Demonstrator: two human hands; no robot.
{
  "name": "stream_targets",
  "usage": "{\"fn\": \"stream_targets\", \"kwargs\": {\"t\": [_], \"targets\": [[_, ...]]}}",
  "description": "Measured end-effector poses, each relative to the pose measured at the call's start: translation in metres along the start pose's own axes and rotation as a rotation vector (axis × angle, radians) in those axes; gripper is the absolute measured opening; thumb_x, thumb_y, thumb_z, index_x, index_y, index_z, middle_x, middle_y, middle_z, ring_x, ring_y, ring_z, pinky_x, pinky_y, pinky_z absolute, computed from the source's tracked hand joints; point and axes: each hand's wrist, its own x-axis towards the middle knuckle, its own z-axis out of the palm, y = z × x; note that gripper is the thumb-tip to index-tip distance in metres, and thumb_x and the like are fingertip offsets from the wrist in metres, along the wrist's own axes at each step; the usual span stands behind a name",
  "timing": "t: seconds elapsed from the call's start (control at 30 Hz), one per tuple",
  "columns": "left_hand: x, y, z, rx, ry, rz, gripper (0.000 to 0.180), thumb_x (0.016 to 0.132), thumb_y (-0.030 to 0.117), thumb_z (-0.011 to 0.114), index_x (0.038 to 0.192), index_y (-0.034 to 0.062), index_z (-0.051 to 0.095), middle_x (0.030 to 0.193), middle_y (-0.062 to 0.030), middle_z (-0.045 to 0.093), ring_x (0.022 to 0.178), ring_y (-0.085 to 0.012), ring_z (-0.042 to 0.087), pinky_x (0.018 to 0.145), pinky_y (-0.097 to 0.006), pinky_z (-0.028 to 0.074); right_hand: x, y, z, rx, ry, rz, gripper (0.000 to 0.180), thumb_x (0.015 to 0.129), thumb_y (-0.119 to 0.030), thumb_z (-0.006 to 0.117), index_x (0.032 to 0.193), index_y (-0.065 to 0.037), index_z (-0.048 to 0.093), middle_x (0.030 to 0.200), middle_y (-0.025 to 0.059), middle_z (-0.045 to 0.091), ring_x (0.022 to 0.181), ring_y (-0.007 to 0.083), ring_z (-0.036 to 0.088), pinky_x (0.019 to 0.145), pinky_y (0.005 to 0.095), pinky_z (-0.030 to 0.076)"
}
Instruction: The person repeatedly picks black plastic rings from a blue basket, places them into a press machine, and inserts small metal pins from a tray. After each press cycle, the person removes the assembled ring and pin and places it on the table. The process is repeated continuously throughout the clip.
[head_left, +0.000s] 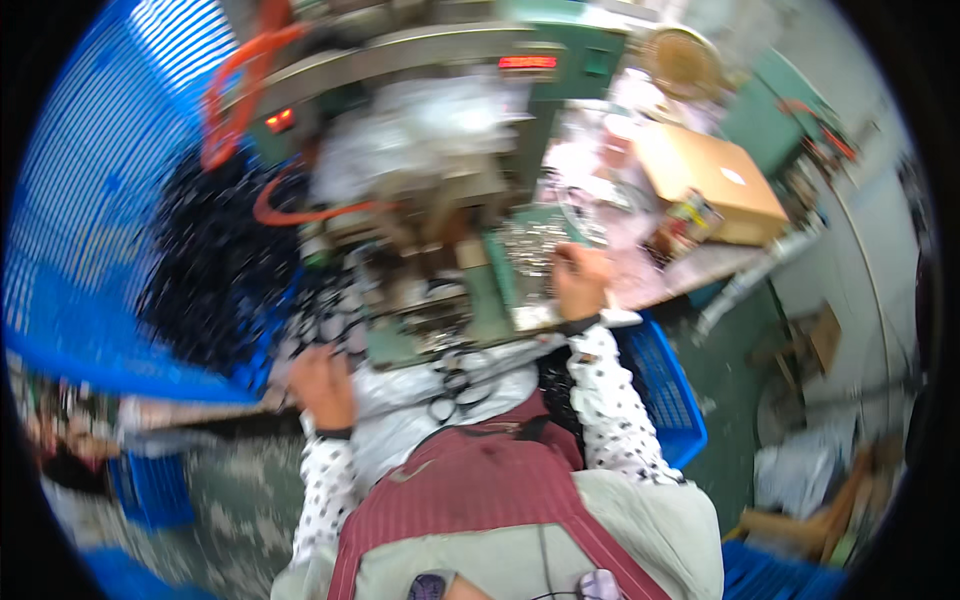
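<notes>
Right grip (584, 283) blurs at small metal pieces (530, 248), pinched or spread I cannot tell

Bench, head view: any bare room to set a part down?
Seemingly the pale pink strip between the right hand and the cardboard box, though blur may hide small bits. Crowded: black pieces by the left hand, a dark heap in the blue basket, small metal parts beside the right hand.

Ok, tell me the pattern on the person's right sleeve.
The right sleeve is white with scattered dark dots; the head view shows it best.
</notes>
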Motion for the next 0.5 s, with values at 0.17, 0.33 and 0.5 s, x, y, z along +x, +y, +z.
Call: {"fn": "stream_targets", "kwargs": {"t": [0.17, 0.33, 0.5], "targets": [[-0.018, -0.07, 0.013, 0.161, -0.151, -0.118, 0.022, 0.077, 0.017, 0.071, 0.09, 0.0037, 0.061, 0.095, -0.0168, 0.054, 0.096, -0.0368, 0.05, 0.084, -0.047, 0.04, 0.002, -0.017, -0.008, -0.138, 0.002, -0.069, 0.011, 0.074, -0.012, 0.068, 0.082, -0.02, 0.07, 0.074, 0.0015, 0.063, 0.081, 0.0256, 0.057, 0.07, 0.0424, 0.04], [0.017, -0.074, 0.011, 0.315, -0.163, -0.008, 0.017, 0.083, 0.017, 0.066, 0.082, 0.0034, 0.056, 0.083, -0.012, 0.057, 0.086, -0.0353, 0.051, 0.075, -0.047, 0.04, 0.005, -0.025, -0.008, -0.067, -0.053, -0.087, 0.013, 0.073, -0.007, 0.071, 0.083, -0.016, 0.073, 0.076, 0.0015, 0.066, 0.077, 0.0253, 0.059, 0.069, 0.038, 0.047], [0.059, -0.022, -0.004, -0.348, 0.072, -0.325, 0.011, 0.091, 0.011, 0.058, 0.092, 0.0001, 0.057, 0.075, -0.0122, 0.057, 0.068, -0.0323, 0.053, 0.064, -0.04, 0.043, 0.016, -0.054, -0.008, 0.162, -0.082, -0.032, 0.016, 0.071, -0.005, 0.071, 0.084, -0.014, 0.074, 0.077, 0.0042, 0.067, 0.077, 0.0264, 0.06, 0.07, 0.0367, 0.048]]}}
